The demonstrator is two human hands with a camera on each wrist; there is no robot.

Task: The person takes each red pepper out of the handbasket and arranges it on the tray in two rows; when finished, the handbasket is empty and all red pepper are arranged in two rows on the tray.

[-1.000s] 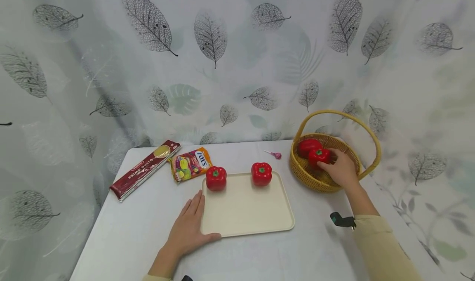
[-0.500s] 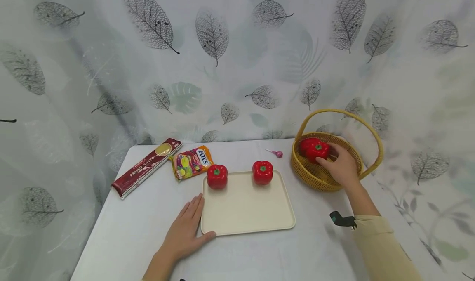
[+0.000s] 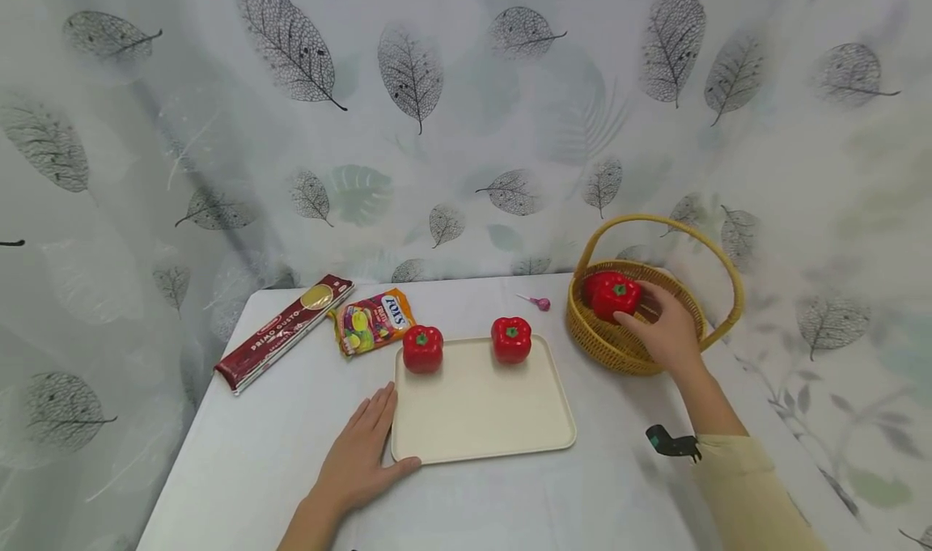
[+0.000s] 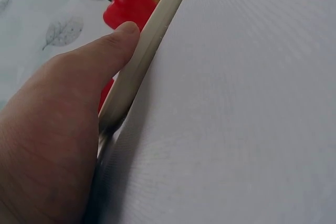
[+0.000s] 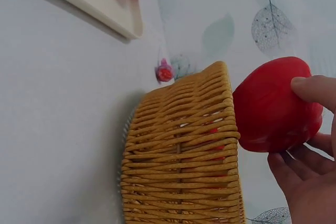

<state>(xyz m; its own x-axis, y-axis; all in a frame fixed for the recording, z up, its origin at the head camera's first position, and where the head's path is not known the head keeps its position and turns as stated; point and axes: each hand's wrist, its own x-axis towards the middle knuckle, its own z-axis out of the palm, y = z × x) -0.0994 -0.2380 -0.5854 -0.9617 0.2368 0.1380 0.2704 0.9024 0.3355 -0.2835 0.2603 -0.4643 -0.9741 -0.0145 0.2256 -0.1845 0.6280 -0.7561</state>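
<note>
Right hand (image 3: 664,328): thumb and fingers pinch the red bell pepper (image 3: 616,298) from its sides; green stem uppermost in the head view.
Held pepper: at the right hand's fingertips, over the basket mouth; in the right wrist view, mostly above the rim.
Wicker basket (image 3: 610,353): beneath and around the right hand; handle (image 3: 658,219) arches beyond it, one end coming down just right of it.
Red item in basket (image 3: 593,286): past the right fingertips, largely hidden by the held pepper; whether the two touch, cannot tell.
Left hand (image 3: 362,456): fingers extended along the tray's left edge, thumb spread to its near edge.
Cream tray (image 3: 484,405): immediately right of the left hand, flat on the white surface (image 3: 502,502).
Tray peppers: one (image 3: 422,349) just beyond the left fingertips, in the far left corner; another (image 3: 511,341) between the hands, at the far right.
Lollipop (image 3: 543,303): left of the right hand, between tray and basket.
Fox's candy bag (image 3: 374,322): beyond the left fingertips.
Primo Gusto spaghetti pack (image 3: 285,334): farther left of the left hand, slanted.
</note>
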